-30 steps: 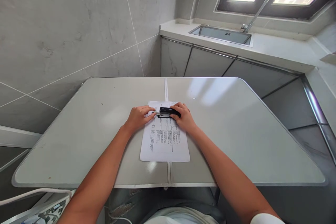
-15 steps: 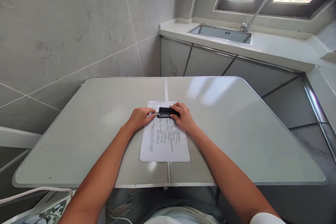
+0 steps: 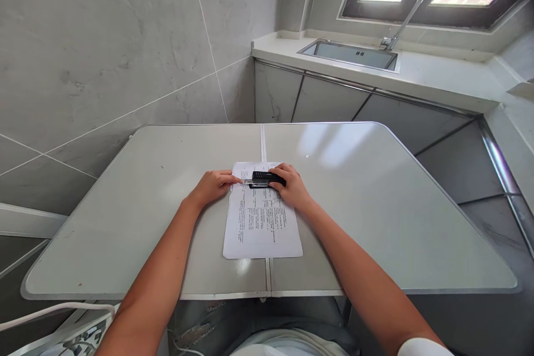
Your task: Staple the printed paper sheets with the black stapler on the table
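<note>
A black stapler [image 3: 263, 176] lies crosswise over the upper part of a printed sheet of paper [image 3: 262, 239]. From its left end a narrow metal staple rail [image 3: 247, 181] sticks out. My right hand [image 3: 292, 186] is closed around the stapler's right end, fingers over the top and thumb on the near side. On the other side, my left hand [image 3: 214, 184] has its fingertips at the tip of the rail, its fingers drawn together. Whether staples sit in the rail is too small to tell.
The paper rests on a pale folding table [image 3: 125, 222] with a seam down its middle. A small white scrap [image 3: 307, 156] lies beyond my right hand. Behind the table are a counter with a sink [image 3: 350, 54] and a tap [image 3: 411, 14]. A white cable [image 3: 58, 307] runs at lower left.
My left hand has moved a little to the left, and more of the metal rail shows outside the stapler. My right hand keeps its hold in the same spot.
</note>
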`<state>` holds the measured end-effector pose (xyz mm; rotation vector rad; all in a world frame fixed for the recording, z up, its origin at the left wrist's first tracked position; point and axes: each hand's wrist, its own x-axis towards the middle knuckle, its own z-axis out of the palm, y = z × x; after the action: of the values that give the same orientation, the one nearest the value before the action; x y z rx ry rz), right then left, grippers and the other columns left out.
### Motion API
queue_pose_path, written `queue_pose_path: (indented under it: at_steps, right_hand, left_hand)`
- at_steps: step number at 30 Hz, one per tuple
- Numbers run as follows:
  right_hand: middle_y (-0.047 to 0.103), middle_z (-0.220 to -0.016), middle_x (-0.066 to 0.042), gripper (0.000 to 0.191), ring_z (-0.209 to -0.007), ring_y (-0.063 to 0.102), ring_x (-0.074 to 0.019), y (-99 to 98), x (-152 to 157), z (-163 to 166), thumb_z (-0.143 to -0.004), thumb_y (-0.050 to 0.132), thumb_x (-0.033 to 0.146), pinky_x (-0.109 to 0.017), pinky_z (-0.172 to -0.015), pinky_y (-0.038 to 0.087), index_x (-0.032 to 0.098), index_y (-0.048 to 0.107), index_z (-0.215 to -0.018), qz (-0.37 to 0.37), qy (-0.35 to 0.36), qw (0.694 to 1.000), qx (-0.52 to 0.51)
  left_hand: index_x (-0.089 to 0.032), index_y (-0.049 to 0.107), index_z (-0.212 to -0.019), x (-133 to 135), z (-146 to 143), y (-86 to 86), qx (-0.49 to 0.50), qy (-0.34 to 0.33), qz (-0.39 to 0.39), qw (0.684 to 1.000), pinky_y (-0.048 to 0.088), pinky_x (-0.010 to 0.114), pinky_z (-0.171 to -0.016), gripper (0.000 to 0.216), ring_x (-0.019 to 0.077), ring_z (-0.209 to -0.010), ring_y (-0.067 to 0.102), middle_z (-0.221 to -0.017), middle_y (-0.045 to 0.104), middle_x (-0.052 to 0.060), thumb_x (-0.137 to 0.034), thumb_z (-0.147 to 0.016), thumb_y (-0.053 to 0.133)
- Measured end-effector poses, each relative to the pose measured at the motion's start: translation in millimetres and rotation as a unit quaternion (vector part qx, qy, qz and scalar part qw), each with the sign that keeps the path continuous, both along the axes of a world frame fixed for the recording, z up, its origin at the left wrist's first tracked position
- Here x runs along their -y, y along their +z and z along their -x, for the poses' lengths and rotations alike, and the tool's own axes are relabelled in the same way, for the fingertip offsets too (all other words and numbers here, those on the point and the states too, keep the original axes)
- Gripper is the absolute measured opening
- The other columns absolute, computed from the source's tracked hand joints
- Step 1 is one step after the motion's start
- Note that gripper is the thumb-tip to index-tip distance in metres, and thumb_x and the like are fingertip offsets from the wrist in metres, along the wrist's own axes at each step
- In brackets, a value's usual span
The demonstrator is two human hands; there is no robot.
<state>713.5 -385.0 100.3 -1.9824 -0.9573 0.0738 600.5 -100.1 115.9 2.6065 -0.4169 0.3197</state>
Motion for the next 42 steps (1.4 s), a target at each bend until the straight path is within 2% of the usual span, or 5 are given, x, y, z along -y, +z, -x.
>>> queue_pose_path:
  at_steps: [11,18,32,37,42]
  right_hand:
    - [0.064,-0.105,-0.006,0.023,-0.101,0.055,-0.0266,7.1,0.2,3.0,-0.09,0.069,0.028,-0.047,-0.092,0.049,0.03,0.075,-0.112,-0.074,0.019,0.997,0.001]
    - [0.064,-0.105,-0.006,0.024,-0.096,0.059,-0.0249,13.8,6.3,0.0,-0.088,0.071,0.032,-0.042,-0.083,0.05,0.029,0.076,-0.112,-0.111,-0.002,0.993,-0.029]
    - [0.064,-0.106,-0.004,0.026,-0.09,0.06,-0.0212,5.8,14.2,-13.9,-0.087,0.074,0.033,-0.037,-0.078,0.048,0.028,0.076,-0.113,-0.124,-0.004,0.99,-0.062]
    - [0.064,-0.106,-0.005,0.026,-0.093,0.06,-0.022,4.8,13.2,-13.1,-0.088,0.075,0.036,-0.037,-0.078,0.048,0.028,0.076,-0.112,-0.125,0.006,0.99,-0.06]
    - [0.064,-0.105,-0.005,0.027,-0.095,0.06,-0.0227,6.0,11.4,-8.7,-0.088,0.075,0.038,-0.038,-0.081,0.049,0.028,0.076,-0.112,-0.121,0.027,0.99,-0.063]
  left_hand:
    - [-0.022,0.078,-0.099,33.0,-5.2,-8.9,0.017,0.033,0.117,0.992,0.039,0.025,-0.063,0.016,0.0097,-0.059,0.048,-0.083,0.07,0.0,-0.036,-0.094,0.071]
    - [-0.022,0.081,-0.103,39.0,-4.4,-1.0,0.047,0.119,0.29,0.948,0.026,0.027,-0.055,0.03,0.0102,-0.055,0.029,-0.058,0.036,-0.006,-0.043,-0.082,0.083]
    - [-0.022,0.076,-0.126,23.8,-0.4,2.7,-0.096,0.046,0.285,0.952,0.019,0.026,-0.056,0.042,0.0099,-0.059,0.022,-0.062,0.029,-0.005,-0.043,-0.09,0.074]
    - [-0.02,0.079,-0.12,29.6,-2.8,-1.8,-0.07,0.039,0.283,0.956,0.02,0.026,-0.054,0.037,0.0096,-0.057,0.025,-0.058,0.038,-0.004,-0.041,-0.09,0.075]
    - [-0.018,0.085,-0.098,40.4,-4.5,-5.5,-0.022,0.071,0.316,0.946,0.027,0.027,-0.053,0.028,0.0101,-0.056,0.037,-0.068,0.066,0.004,-0.043,-0.087,0.078]
